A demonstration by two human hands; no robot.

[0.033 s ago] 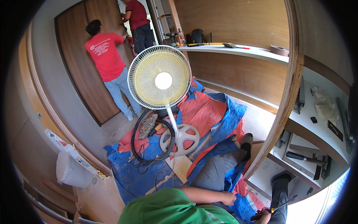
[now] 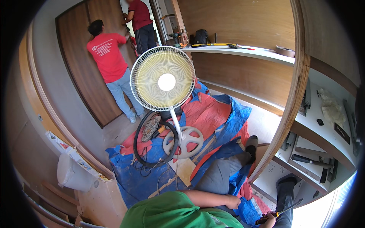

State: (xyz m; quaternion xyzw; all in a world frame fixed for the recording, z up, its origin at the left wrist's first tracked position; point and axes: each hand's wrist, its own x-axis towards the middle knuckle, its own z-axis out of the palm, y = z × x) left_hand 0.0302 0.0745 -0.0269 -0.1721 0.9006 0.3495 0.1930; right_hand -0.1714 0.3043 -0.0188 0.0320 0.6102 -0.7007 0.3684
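My left hand (image 2: pixel 233 202) lies closed over my lap near the blue and red tarp (image 2: pixel 213 114). Its fingers are curled in, and whether anything is inside them is hidden. Low at the right, my right hand (image 2: pixel 269 220) is wrapped round a screwdriver (image 2: pixel 261 220) with a black and yellow handle. The screwdriver's thin shaft points up and to the right, across my dark-clad right leg (image 2: pixel 286 197). My other leg (image 2: pixel 220 171), in grey trousers, stretches over the tarp.
A white standing fan (image 2: pixel 182 142) stands ahead, beside a black hose (image 2: pixel 135 146). Two people work at brown door panels (image 2: pixel 76 57). Tools lie on a white shelf (image 2: pixel 262 56). A hammer (image 2: pixel 311 161) rests in the cabinet at right. A white bucket (image 2: pixel 74 173) is at left.
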